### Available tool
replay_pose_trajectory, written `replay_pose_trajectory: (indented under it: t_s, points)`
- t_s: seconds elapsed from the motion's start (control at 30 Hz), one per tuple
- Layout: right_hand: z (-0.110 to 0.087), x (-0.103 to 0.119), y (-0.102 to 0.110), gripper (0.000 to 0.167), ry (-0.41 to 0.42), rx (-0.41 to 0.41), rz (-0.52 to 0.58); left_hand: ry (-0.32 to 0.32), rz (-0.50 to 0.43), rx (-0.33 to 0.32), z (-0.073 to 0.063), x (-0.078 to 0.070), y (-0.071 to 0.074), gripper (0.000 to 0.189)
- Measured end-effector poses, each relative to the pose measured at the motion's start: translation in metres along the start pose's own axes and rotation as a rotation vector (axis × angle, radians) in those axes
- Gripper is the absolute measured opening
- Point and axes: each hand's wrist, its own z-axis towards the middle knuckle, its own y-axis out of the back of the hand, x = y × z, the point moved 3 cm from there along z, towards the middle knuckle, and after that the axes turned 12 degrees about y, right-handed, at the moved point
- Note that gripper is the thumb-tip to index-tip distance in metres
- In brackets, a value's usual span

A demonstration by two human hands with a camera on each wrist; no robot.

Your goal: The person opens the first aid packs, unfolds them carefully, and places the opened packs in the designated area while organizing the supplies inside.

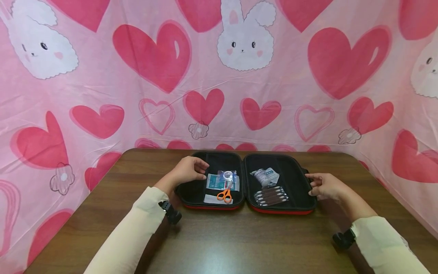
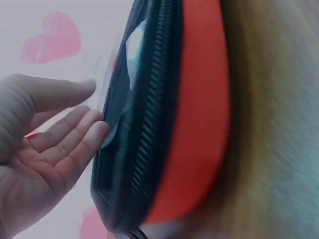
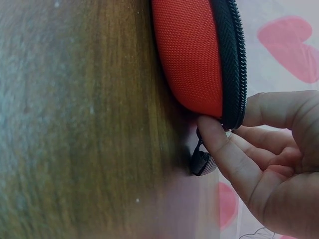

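A zippered case, black inside and red outside, lies spread flat on the table. In its left half are orange-handled scissors, a teal-and-white packet, a clear bag with a white roll and a white strip. The right half holds a clear pack of cotton swabs, a wrapped white roll and a white packet. My left hand hovers at the case's left edge, fingers loosely extended. With thumb and fingers, my right hand pinches the right rim.
The wooden table extends in front of the case and to both sides. Behind it hangs a pink cloth with hearts and rabbits. By the right fingers, a black zipper pull dangles from the case.
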Motion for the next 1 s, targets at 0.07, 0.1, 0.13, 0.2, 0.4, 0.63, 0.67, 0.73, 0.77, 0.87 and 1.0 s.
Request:
replay_pose_trajectory:
  t_s: [0.07,0.1,0.13,0.2,0.4,0.63,0.67,0.73,0.77,0.87,1.0]
  points:
    - [0.0,-0.001,0.0,0.076,-0.004,-0.005,-0.002,-0.022,0.005,0.014,0.006,-0.007,-0.001,0.036]
    - [0.0,-0.001,0.0,0.076,0.0,-0.003,-0.008,-0.033,0.009,0.023,0.009,-0.011,-0.002,0.036]
    - [0.0,-0.001,0.001,0.076,-0.001,-0.004,-0.011,-0.042,0.01,0.032,0.012,-0.015,-0.003,0.036]
    - [0.0,-0.002,0.001,0.076,0.001,-0.005,-0.018,-0.058,0.015,0.056,0.018,-0.023,-0.005,0.036]
    - [0.001,-0.004,0.0,0.077,0.004,-0.01,-0.023,-0.063,0.051,0.114,0.036,-0.038,-0.013,0.036]
    - [0.003,0.001,0.0,0.075,0.02,-0.001,-0.035,-0.052,0.111,0.138,0.049,-0.042,-0.022,0.036]
    - [0.003,0.001,0.0,0.075,0.02,-0.001,-0.035,-0.058,0.129,0.144,0.05,-0.041,-0.024,0.036]
    - [0.002,0.001,0.001,0.075,0.02,0.004,-0.04,-0.076,0.164,0.154,0.054,-0.04,-0.028,0.038]
    - [0.002,0.0,0.001,0.075,0.02,0.005,-0.042,-0.082,0.182,0.159,0.056,-0.039,-0.03,0.038]
    - [0.002,-0.002,0.0,0.075,0.02,0.003,-0.043,-0.083,0.219,0.167,0.059,-0.037,-0.034,0.042]
    - [0.002,-0.004,0.0,0.075,0.029,-0.001,-0.038,-0.064,0.243,0.167,0.061,-0.035,-0.037,0.045]
